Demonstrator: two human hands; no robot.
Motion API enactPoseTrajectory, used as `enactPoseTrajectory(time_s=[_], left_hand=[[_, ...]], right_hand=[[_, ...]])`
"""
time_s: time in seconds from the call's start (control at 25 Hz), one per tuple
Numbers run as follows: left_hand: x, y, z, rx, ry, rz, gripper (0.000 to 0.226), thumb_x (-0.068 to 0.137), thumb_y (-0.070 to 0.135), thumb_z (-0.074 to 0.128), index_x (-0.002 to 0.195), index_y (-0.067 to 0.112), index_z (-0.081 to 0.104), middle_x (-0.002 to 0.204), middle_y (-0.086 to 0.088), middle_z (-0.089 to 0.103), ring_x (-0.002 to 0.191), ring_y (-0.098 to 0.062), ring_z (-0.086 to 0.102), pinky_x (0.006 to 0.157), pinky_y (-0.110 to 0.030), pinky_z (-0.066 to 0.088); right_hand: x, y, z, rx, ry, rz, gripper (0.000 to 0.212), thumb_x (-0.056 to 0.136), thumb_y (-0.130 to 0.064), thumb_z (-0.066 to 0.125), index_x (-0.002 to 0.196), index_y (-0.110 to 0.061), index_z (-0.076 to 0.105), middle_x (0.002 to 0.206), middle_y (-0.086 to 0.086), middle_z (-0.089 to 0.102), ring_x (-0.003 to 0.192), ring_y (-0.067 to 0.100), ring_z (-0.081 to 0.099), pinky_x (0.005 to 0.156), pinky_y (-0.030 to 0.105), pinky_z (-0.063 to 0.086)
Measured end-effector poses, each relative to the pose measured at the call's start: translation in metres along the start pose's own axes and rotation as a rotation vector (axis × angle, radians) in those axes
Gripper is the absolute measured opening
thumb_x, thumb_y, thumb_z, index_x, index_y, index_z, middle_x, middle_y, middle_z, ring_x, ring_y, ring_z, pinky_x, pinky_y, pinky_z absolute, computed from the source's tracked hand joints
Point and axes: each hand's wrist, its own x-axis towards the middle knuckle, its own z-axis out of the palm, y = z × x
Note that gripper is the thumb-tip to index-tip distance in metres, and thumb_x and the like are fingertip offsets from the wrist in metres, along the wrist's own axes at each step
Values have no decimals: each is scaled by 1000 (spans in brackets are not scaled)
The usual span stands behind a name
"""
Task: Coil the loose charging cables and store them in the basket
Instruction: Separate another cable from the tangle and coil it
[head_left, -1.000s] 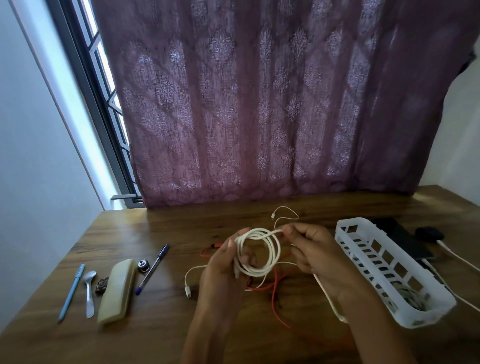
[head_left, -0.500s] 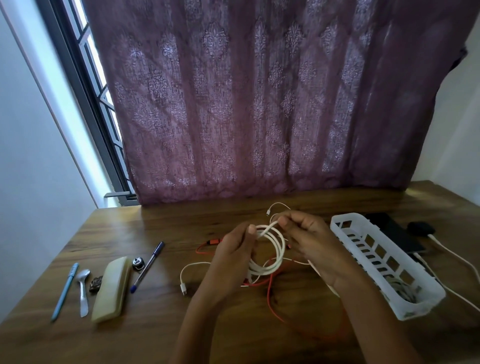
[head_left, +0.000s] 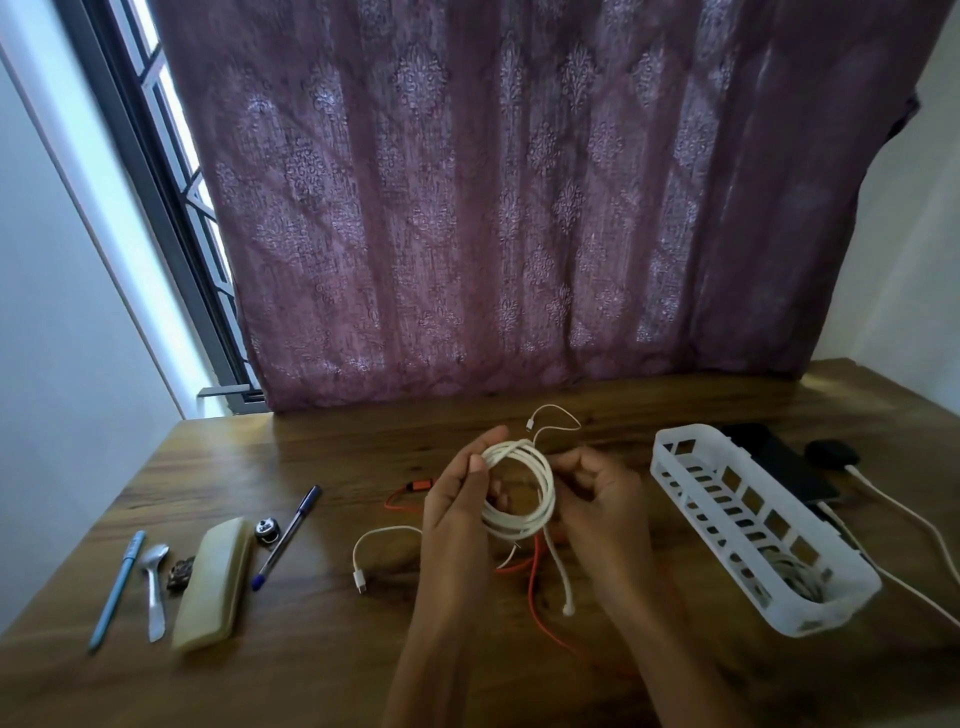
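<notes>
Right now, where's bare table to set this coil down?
Bare table: between the dark pen and the thin white cable; also the far strip below the curtain, left of the coil. Crowded: under the coil, where the orange cable runs, and beyond the basket, by the phone.

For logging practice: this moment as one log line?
step: coiling | left hand: pinches white coil | right hand: grips it | tail: hangs loose | basket: apart, right
</notes>
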Motion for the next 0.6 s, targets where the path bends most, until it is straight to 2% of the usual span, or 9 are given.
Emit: enactPoseTrajectory(time_s=[0.08, 0.16, 0.24, 0.32, 0.36, 0.52, 0.6], left_hand=[[-1, -2, -2, -39, 42, -4, 29, 96, 12, 38, 104, 12, 66, 77, -2, 70, 74, -10, 65, 71, -24, 53], [-3, -2, -2, -40, 56, 0, 29, 96, 14, 38, 104, 14, 66, 88, -5, 73, 82, -13, 67, 74, -26, 54], [-5, -2, -2, -38, 66, 8, 30, 96, 14, 37, 105, 15, 65, 96, -6, 73, 87, -15, 67, 79, -32, 52], [-5, -2, -4, -15, 63, 19, 30, 96, 15, 37, 105, 17, 65, 98, -5, 72, 89, -14, 67, 80, -33, 50], [-4, -3, -5, 4, 55, 23, 30, 96, 16, 37, 104, 18, 65, 98, -4, 73, 89, -13, 67, 79, -32, 51], [-3, -8, -9, 104, 15, 39, 30, 97, 15, 36, 106, 18, 64, 92, -2, 73, 79, -9, 66, 64, -23, 52], [-1, -10, -12, 143, 14, 57, 30, 97, 13, 35, 105, 17, 64, 85, 1, 72, 76, -9, 65, 64, -22, 51]], right_hand=[[-3, -3, 1, 85, -37, 122, 23, 89, -11, 56, 81, -26, 71, 80, -7, 74, 76, 8, 69, 70, 31, 57], [-7, -11, 1, 265, -112, 267, 30, 91, -16, 49, 74, -22, 74, 79, -3, 74, 76, 12, 70, 67, 32, 55], [-9, -16, -1, 260, -160, 250, 25, 89, -22, 53, 76, -20, 74, 80, -2, 75, 79, 10, 70, 68, 26, 54], [-10, -16, -1, 171, -174, 198, 12, 86, -18, 61, 85, -24, 71, 82, -8, 74, 79, 2, 68, 66, 14, 52], [-10, -17, -2, 160, -179, 191, 12, 86, -15, 62, 89, -24, 70, 82, -8, 74, 79, 1, 68, 65, 13, 51], [-7, -15, -1, 195, -94, 238, 18, 85, -6, 61, 96, -20, 62, 80, -5, 74, 77, 3, 69, 66, 16, 52], [-6, -16, 0, 219, -87, 273, 27, 85, -2, 60, 104, -20, 56, 79, -5, 74, 77, 5, 70, 71, 22, 53]])
